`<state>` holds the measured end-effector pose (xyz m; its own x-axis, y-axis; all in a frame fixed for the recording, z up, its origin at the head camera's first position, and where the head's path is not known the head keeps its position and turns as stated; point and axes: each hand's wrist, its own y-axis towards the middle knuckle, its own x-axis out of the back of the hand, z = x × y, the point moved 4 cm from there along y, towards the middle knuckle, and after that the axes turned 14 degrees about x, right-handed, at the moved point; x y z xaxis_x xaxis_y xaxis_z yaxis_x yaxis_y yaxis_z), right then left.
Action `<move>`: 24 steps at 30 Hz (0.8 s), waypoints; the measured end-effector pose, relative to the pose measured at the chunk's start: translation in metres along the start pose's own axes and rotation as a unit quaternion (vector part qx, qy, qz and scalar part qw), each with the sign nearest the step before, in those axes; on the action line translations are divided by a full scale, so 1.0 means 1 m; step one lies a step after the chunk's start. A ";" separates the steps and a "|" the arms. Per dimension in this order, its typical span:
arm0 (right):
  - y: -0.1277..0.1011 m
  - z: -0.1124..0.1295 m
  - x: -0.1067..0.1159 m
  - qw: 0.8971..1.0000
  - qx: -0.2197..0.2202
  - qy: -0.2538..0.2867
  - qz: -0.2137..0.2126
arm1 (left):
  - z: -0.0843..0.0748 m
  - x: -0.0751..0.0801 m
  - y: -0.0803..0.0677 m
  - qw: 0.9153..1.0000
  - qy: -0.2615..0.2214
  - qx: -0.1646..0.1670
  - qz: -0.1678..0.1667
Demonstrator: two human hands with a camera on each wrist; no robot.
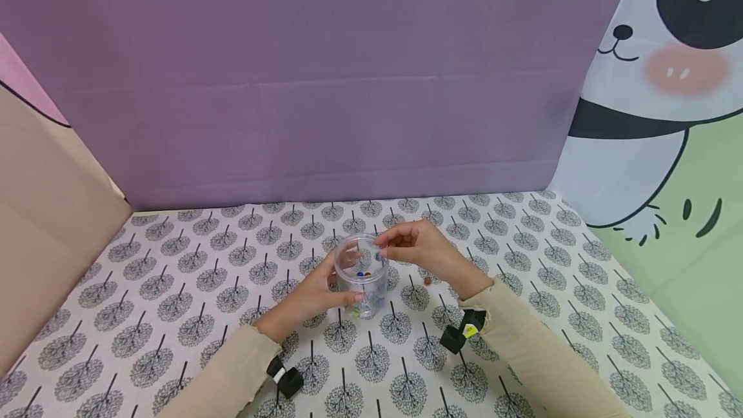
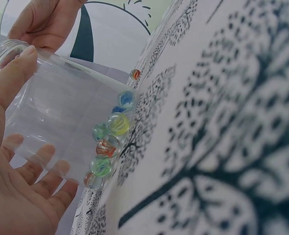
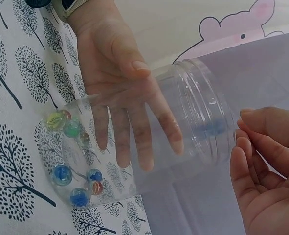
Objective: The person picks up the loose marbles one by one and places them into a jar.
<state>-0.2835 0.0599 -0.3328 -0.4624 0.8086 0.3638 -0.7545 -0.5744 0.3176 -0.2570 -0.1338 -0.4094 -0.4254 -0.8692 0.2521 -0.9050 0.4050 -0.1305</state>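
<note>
A clear, open-topped jar (image 1: 362, 276) stands upright on the patterned cloth. Several glass marbles (image 2: 119, 124), blue, green, yellow and red-orange, lie on its bottom. My left hand (image 1: 319, 286) holds the jar from the side, its thumb at the front and fingers spread along the wall. At the jar's rim is my right hand (image 1: 420, 247), fingers bent, thumb and fingertips close together, with nothing seen between them. A blurred blue marble (image 3: 212, 128) shows inside the jar's neck, just apart from those fingertips. One reddish-brown marble (image 1: 427, 280) lies on the cloth to the right of the jar.
A white cloth (image 1: 174, 340) with grey tree prints covers the table. Behind it rises a purple backdrop (image 1: 348, 82). At the right is a panel with a panda picture (image 1: 679, 50), and a beige panel (image 1: 52, 211) stands at the left.
</note>
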 end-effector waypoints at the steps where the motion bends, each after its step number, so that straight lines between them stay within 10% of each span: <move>1: 0.000 0.000 0.000 1.000 0.000 0.000 0.000 | 0.000 0.000 0.000 1.000 -0.001 0.001 -0.001; 24: -0.009 -0.008 0.007 1.000 -0.005 0.008 -0.010 | -0.002 -0.001 -0.001 1.000 -0.007 0.004 0.003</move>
<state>-0.2837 0.0714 -0.3399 -0.4543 0.8218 0.3437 -0.7682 -0.5568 0.3160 -0.2553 -0.1328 -0.4073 -0.4299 -0.8708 0.2387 -0.9026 0.4076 -0.1385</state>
